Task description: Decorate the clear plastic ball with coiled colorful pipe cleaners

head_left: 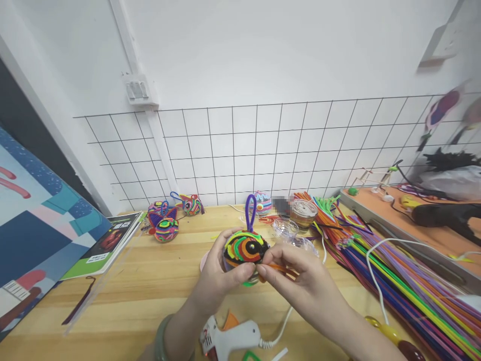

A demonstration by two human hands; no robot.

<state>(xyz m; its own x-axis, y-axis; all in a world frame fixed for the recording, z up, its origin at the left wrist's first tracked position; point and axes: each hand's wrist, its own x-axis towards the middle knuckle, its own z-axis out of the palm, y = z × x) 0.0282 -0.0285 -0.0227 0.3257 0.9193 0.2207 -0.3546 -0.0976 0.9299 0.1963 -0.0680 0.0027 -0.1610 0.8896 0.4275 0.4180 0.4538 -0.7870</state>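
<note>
So on my feed the left hand (225,273) is curled round a stripy pipe-cleaner ornament (238,245), thumb along its lower front, so that grip is full. The right hand (306,276) has thumb and finger pinched narrow on some orange strands (288,271), tips right against the ornament's front end beside the black eye; they cover the exact contact spot. The ornament sits in mid-view above the worktop (150,296), purple loop (250,213) pointing up.

A pale pink rim (203,260) peeks out by the left hand, mostly hidden, so I can't tell what it is or holds. Just past the hands I get two clear dishes (285,228), the nearer one partly behind the right hand; can't make out contents. Behind them stands a clear round jar (303,209) with an amber tint low down, and I honestly can't tell if that's contents or wood showing through.

Closer to me, below the hands, a white glue gun (242,337) lies on its side. Off right there's a big spread of loose pipe cleaners (398,286), then an orange-topped board (394,208) carrying a translucent bag (453,179), contents too blurry.
</note>
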